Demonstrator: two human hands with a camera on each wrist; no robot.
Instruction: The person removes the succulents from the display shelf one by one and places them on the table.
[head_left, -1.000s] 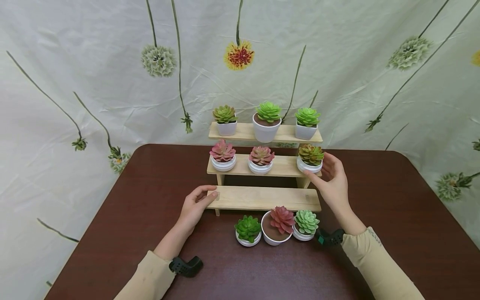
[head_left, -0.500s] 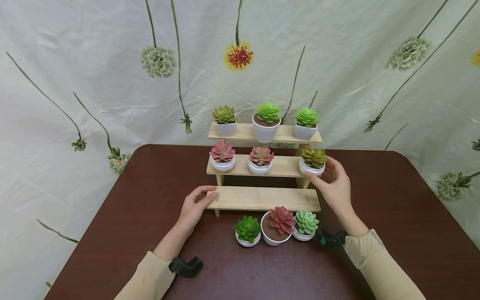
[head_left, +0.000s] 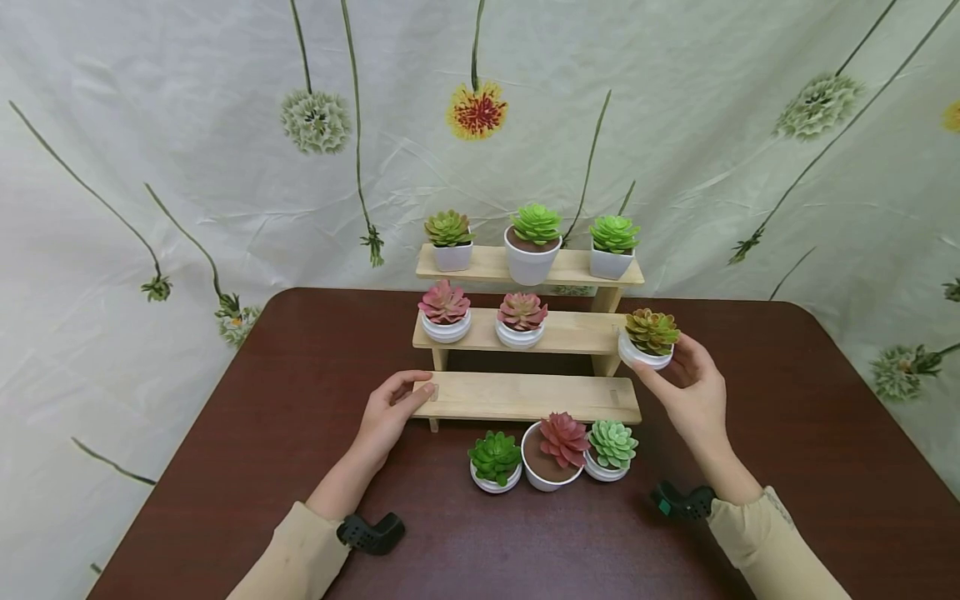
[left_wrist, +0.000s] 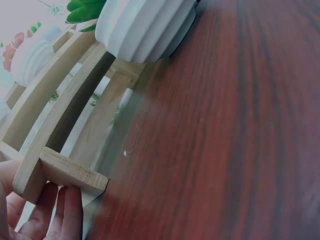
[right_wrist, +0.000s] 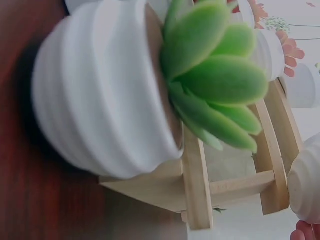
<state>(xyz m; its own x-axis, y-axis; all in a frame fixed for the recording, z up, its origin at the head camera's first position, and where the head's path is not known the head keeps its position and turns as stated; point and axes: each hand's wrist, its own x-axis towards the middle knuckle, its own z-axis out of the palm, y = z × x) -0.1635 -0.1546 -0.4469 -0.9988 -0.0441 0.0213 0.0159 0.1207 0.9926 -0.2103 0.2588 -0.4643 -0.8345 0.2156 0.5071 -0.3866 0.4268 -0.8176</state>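
Note:
In the head view, my right hand [head_left: 696, 398] grips the white pot of a yellow-green and reddish potted succulent [head_left: 649, 335], just off the right end of the middle shelf. Its fingertips show at the lower right corner of the right wrist view beside a white pot [right_wrist: 305, 185]. With thumb on top and fingers below, my left hand [head_left: 388, 410] holds the left end of the lowest shelf of a three-tier wooden stand [head_left: 525, 396]. Two pink potted succulents [head_left: 446, 312] stand on the middle shelf. Green potted succulents [head_left: 533, 246] line the top one.
Before the stand, a dark green potted succulent [head_left: 496, 460], a red potted succulent [head_left: 555, 454] and a pale green potted succulent [head_left: 612, 450] sit close together on the dark brown table [head_left: 300, 467]. A flower-printed cloth [head_left: 187, 125] hangs behind.
My right hand has lifted the yellow-green potted succulent from the middle shelf's right end and drawn it rightward and towards me. The left hand has stayed in place.

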